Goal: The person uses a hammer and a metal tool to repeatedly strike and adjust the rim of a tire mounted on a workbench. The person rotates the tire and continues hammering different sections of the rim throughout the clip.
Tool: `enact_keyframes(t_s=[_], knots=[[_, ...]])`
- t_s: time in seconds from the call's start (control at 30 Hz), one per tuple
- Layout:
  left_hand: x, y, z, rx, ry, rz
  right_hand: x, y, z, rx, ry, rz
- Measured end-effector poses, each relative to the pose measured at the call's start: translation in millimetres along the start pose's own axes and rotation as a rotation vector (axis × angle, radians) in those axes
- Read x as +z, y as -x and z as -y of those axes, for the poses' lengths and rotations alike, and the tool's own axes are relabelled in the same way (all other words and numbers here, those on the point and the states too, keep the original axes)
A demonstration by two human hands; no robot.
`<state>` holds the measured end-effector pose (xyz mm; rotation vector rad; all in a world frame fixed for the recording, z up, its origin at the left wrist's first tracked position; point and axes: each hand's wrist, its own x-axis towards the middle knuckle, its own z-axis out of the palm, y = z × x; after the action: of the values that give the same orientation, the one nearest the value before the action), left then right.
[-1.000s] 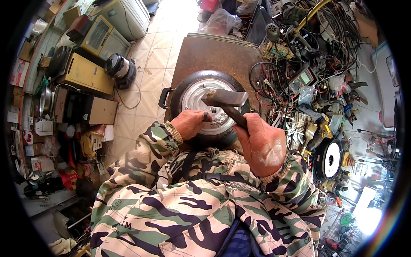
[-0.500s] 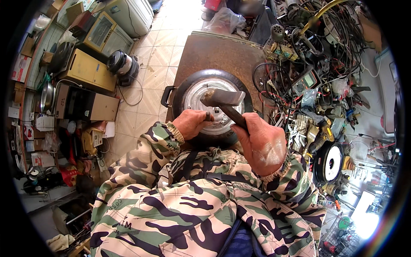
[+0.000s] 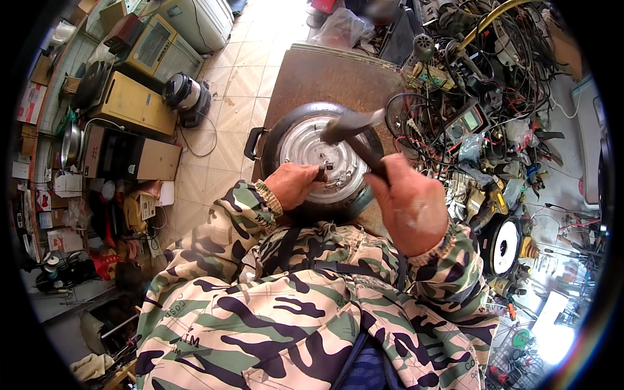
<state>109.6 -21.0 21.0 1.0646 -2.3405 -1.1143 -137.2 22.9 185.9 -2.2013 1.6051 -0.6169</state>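
Note:
A round, dark pan (image 3: 272,146) lies in front of me, with a ringed silver metal disc (image 3: 302,143) in its middle and a black side handle (image 3: 251,144) on the left. My left hand (image 3: 292,185) is closed around a short, dark, chisel-like piece (image 3: 322,173), near the disc's centre. What its tip touches is hard to make out. My right hand (image 3: 413,205) grips the handle of a hammer (image 3: 354,127), whose slightly blurred head hangs above the far right part of the disc.
Under the pan is a rusty brown board (image 3: 312,75). To the right lie tangled cables (image 3: 413,120), a multimeter (image 3: 468,122) and a white-faced black ring (image 3: 506,247). At left, a cooker (image 3: 185,97) stands on the tiled floor (image 3: 227,120) beside crowded shelves.
My right hand and the hammer have moved to the right, and the hammer head has gone farther from the disc's centre. My left hand stays in nearly the same place.

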Motion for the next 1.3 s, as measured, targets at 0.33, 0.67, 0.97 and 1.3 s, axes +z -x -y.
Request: enact_keyframes(t_s=[0.33, 0.67, 0.97, 1.3], knots=[[6.8, 0.3, 1.2, 0.016, 0.018, -0.005, -4.5, -2.8, -2.9, 0.017, 0.011, 0.048], [4.8, 4.9, -8.7, -0.007, -0.015, 0.050, 22.8, 16.1, -16.4, 0.084, 0.180, 0.393], [-3.4, -3.1, -2.4, -0.011, 0.041, 0.058, 15.1, 13.1, -3.3, 0.046, -0.055, 0.050], [-6.4, -2.8, -7.1, -0.066, -0.104, 0.157, 18.1, 9.1, -10.8, 0.005, 0.166, 0.300]])
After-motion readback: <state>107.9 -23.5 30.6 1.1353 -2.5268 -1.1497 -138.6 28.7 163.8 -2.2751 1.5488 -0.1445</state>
